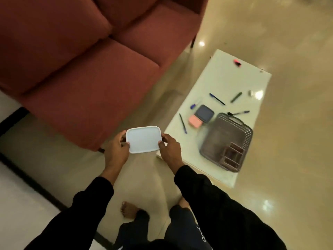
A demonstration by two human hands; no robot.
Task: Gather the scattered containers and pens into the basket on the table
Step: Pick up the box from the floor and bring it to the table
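White container (142,139) sits at centre frame, held off the table over the floor, left hand (117,147) pinching its left edge, right hand (170,147) curled round its right edge. To the right, the white table (216,78) carries the grey basket (228,141); just beside its upper left lie a blue container (204,113) and pink container (195,121), touching. Pens (217,99) scattered around them. Red sofa (72,60) fills the upper left.
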